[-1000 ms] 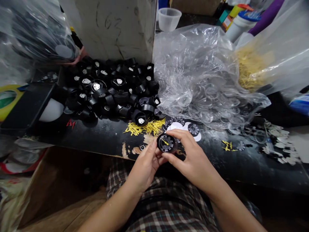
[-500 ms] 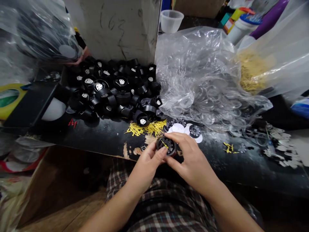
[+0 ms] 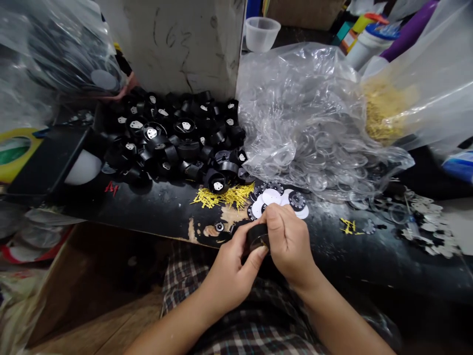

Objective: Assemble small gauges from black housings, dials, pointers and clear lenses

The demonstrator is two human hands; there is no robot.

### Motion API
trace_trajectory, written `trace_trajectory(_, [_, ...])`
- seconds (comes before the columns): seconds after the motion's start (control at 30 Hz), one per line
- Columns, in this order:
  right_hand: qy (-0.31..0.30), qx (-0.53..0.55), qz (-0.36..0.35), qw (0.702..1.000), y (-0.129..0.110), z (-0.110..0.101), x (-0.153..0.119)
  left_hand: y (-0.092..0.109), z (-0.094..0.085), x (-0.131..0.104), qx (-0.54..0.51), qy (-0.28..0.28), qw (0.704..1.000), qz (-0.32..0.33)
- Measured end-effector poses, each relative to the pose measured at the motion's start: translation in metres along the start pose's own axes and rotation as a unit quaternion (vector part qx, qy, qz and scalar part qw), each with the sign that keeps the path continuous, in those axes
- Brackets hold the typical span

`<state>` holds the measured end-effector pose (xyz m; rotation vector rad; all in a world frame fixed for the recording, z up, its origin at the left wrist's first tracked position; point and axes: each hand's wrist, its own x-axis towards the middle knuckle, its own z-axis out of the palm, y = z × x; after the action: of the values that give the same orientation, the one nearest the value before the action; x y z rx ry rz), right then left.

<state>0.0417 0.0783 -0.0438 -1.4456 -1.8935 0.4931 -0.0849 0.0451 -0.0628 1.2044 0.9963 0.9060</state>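
A short black cylindrical casing (image 3: 254, 233), held two-handed

The left hand (image 3: 235, 264) and right hand (image 3: 290, 239) both grip it, near overlapping thin white-and-black round discs (image 3: 271, 196).

Ahead of you stands a scrawled-on grey panel (image 3: 173, 47), with a translucent plastic bowl (image 3: 262, 35) just to the right of it and, farther right, a blue-lidded white tub (image 3: 364, 52).

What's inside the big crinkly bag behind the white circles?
Many clear round pieces show through the crinkly bag, mostly at its nearer end. Wrinkles and shine hide anything deeper.
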Motion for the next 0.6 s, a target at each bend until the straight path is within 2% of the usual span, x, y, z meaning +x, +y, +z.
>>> trace_trajectory(0.03, [-0.02, 0.009, 0.0, 1.0, -0.002, 0.001, 0.001, 0.001, -0.004, -0.002, 0.01, 0.015, 1.0, -0.009])
trace_trajectory(0.1, [-0.102, 0.032, 0.001, 0.994, -0.005, 0.002, 0.004, 0.0, -0.018, -0.014, 0.028, 0.043, 0.997, -0.052])
trace_trajectory(0.17, [-0.192, 0.075, 0.004, 0.978, -0.007, -0.001, 0.005, -0.007, -0.041, -0.039, 0.041, 0.077, 0.99, -0.112])
trace_trajectory(0.2, [-0.217, 0.101, 0.007, 0.971, -0.007, -0.002, 0.006, -0.012, -0.055, -0.054, 0.049, 0.106, 0.983, -0.139])
trace_trajectory(0.27, [-0.221, 0.143, 0.025, 0.964, -0.006, -0.004, 0.006, -0.024, -0.082, -0.085, 0.102, 0.202, 0.96, -0.167])
trace_trajectory(0.33, [-0.208, 0.161, 0.047, 0.964, -0.006, -0.001, 0.006, -0.03, -0.101, -0.104, 0.253, 0.313, 0.907, -0.126])
trace_trajectory(0.37, [-0.208, 0.167, 0.049, 0.962, -0.007, 0.001, 0.007, -0.031, -0.105, -0.105, 0.32, 0.337, 0.881, -0.09])
trace_trajectory(0.4, [-0.218, 0.174, 0.043, 0.959, -0.01, 0.004, 0.007, -0.028, -0.106, -0.1, 0.368, 0.342, 0.863, -0.048])
trace_trajectory(0.43, [-0.233, 0.179, 0.03, 0.955, -0.013, 0.007, 0.007, -0.024, -0.103, -0.088, 0.393, 0.325, 0.86, -0.005])
trace_trajectory(0.53, [-0.278, 0.17, -0.012, 0.945, -0.021, 0.01, 0.006, -0.008, -0.087, -0.026, 0.389, 0.205, 0.892, 0.105])
trace_trajectory(0.6, [-0.285, 0.149, -0.006, 0.947, -0.018, 0.006, 0.004, 0.001, -0.079, 0.019, 0.403, 0.155, 0.891, 0.14])
